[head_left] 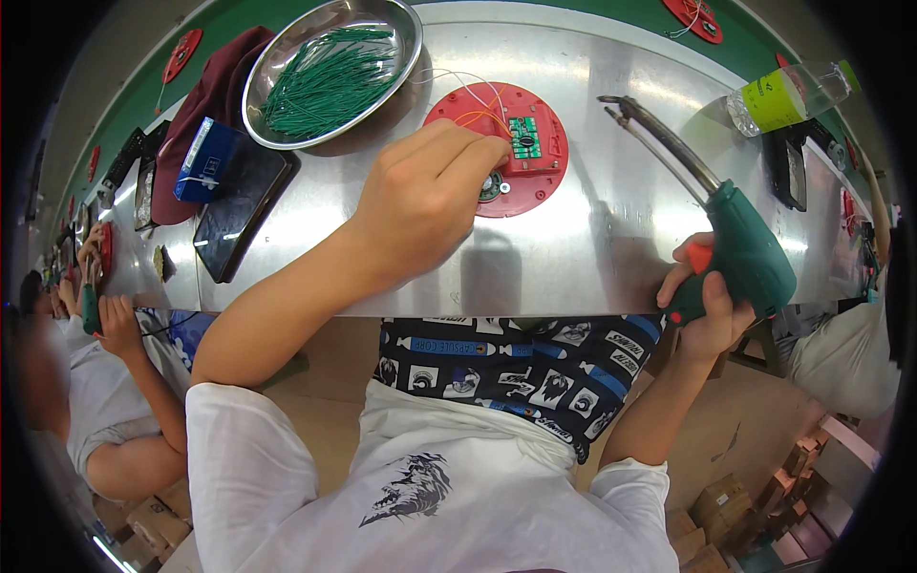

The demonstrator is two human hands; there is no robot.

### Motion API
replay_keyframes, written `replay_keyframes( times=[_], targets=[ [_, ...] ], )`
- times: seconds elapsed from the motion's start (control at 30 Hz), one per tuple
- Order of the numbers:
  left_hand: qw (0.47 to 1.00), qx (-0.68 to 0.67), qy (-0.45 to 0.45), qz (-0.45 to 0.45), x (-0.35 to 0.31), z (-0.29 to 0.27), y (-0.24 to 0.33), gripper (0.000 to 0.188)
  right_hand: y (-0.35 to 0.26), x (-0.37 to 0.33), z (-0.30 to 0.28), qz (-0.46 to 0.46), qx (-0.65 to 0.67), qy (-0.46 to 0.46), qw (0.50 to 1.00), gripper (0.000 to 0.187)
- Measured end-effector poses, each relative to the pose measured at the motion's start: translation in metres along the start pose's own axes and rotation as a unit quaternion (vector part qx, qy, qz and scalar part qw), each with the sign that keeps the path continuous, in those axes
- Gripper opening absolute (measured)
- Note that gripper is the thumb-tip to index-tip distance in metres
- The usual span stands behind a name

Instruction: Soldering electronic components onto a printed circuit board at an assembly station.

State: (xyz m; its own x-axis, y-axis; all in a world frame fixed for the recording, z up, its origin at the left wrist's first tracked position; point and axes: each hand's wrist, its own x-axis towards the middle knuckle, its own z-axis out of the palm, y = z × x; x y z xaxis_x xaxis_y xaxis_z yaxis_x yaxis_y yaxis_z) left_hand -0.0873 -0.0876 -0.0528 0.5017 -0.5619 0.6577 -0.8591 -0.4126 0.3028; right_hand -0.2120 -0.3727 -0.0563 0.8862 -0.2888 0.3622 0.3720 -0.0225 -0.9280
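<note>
Right in the middle of the shiny metal counter (pixel 611 191), a bit nearer its far edge, lies a round red plastic disc (pixel 521 143). A small green circuit board (pixel 524 137) sits on top of it, and thin white and orange wires (pixel 478 100) loop over it. The left hand (pixel 425 196) rests on the disc's left side with its fingers curled — the fingertips pinch down close to the green board, but what they pinch is too small to tell.

The right hand (pixel 705 301) is well apart from the disc, at the near edge of the counter toward the right. It is closed tight around the handle of a green soldering gun (pixel 740 244). The gun's long metal tip points up and left, and ends near the disc without touching it.

At the far left corner stands a round metal bowl (pixel 406 43) full of short green wire pieces (pixel 330 81). Beside the bowl lie a dark red cap (pixel 205 95), a small blue box (pixel 205 158) and a black phone (pixel 244 215). A clear bottle with a yellow-green label (pixel 788 95) lies near the far right corner. Another person (pixel 105 382) sits along the left end of the counter.
</note>
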Motion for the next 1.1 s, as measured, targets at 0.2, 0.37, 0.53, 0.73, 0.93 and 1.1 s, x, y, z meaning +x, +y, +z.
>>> replay_keyframes(
  times=[0.2, 0.37, 0.53, 0.73, 0.93, 1.1],
  targets=[
    [1.0, 0.002, -0.002, 0.004, 0.001, -0.001, 0.002, 0.017, 0.001, -0.002, -0.002, -0.002, 0.024, 0.052, 0.998, 0.047],
    [1.0, 0.006, 0.002, 0.006, 0.003, 0.004, 0.003, 0.015, 0.0, -0.003, -0.002, -0.002, 0.007, 0.066, 0.998, 0.044],
    [1.0, 0.011, 0.008, 0.019, 0.005, 0.006, 0.0, 0.025, -0.001, 0.001, 0.003, -0.025, 0.01, 0.093, 0.995, 0.04],
    [0.999, 0.029, 0.019, 0.015, -0.005, -0.003, -0.001, 0.012, 0.006, -0.002, -0.002, 0.048, 0.046, 0.149, 0.987, 0.03],
    [0.996, 0.056, 0.051, 0.05, -0.007, 0.012, 0.005, 0.014, 0.015, -0.01, -0.039, 0.08, -0.018, 0.235, 0.969, 0.033],
    [0.988, 0.114, 0.077, 0.068, -0.011, 0.012, 0.003, 0.017, -0.012, 0.003, 0.007, 0.056, -0.059, 0.16, 0.984, 0.04]
  ],
)
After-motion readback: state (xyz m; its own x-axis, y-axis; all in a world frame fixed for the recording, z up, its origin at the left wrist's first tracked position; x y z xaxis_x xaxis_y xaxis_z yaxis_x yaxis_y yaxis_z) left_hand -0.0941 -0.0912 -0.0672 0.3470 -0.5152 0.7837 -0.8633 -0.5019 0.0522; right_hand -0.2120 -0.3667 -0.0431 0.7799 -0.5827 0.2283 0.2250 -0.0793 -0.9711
